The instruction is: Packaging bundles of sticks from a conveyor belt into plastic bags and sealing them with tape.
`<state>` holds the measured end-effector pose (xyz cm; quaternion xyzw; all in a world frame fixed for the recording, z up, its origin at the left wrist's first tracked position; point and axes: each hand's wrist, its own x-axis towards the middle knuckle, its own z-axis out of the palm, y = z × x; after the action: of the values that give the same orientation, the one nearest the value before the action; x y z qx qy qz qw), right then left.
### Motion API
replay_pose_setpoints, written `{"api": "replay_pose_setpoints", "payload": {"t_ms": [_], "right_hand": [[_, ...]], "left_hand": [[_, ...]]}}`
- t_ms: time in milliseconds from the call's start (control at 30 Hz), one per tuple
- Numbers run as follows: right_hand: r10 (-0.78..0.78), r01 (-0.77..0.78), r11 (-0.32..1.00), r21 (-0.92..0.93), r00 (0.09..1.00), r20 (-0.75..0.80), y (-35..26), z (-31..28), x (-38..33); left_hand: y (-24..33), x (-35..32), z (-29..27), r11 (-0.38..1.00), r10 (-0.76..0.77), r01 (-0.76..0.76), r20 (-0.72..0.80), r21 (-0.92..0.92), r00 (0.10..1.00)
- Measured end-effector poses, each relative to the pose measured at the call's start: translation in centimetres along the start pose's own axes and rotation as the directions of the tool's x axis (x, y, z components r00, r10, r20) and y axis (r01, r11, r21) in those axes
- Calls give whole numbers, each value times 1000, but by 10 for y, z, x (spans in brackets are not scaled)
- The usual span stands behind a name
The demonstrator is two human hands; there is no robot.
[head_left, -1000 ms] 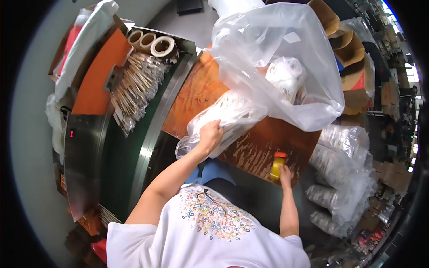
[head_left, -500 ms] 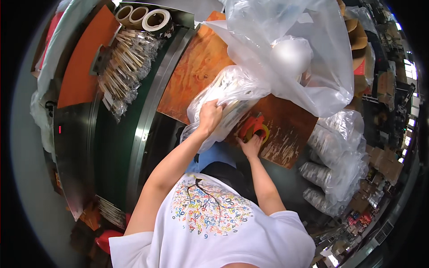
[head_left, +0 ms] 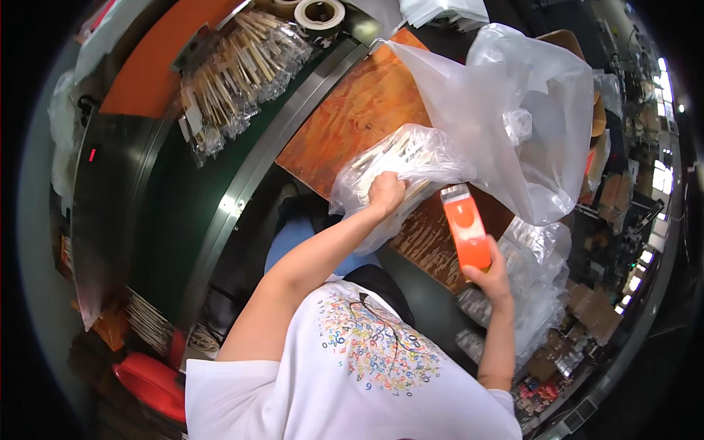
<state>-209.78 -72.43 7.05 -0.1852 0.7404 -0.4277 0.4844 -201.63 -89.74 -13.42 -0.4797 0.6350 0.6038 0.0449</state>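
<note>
My left hand (head_left: 386, 192) is closed on the gathered film of a clear plastic bag (head_left: 433, 150) packed with thin pale sticks. The bag lies across a worn wooden board (head_left: 345, 125). On the right, my right hand (head_left: 490, 273) grips an orange tape dispenser (head_left: 467, 231) by its lower end. The dispenser is raised over the board, its metal-edged head pointing up toward the twisted side of the bag. Whatever tape is on it is mostly hidden from this side.
A green conveyor belt (head_left: 192, 213) with a metal edge runs along the left, carrying several film-wrapped stick bundles (head_left: 235, 77). A tape roll (head_left: 320, 13) stands beyond them. A large translucent bag (head_left: 528, 125) drapes over the board's far right; filled bags (head_left: 524, 271) lie right. A red stool (head_left: 150, 385) is lower left.
My right hand has lifted the orange tape dispenser off the board, up and to the right. My left hand still grips the stick-filled bag. The view has shifted and turned.
</note>
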Motion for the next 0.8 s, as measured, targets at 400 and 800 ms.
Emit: {"api": "replay_pose_setpoints", "payload": {"t_ms": [400, 800], "right_hand": [[571, -380, 712, -590, 802, 173, -46, 160, 296], [297, -291, 925, -243, 955, -11, -140, -17, -4]], "left_hand": [[-35, 30, 26, 907, -158, 189, 112, -377, 981], [-44, 48, 2, 912, 165, -135, 45, -388, 985]]}}
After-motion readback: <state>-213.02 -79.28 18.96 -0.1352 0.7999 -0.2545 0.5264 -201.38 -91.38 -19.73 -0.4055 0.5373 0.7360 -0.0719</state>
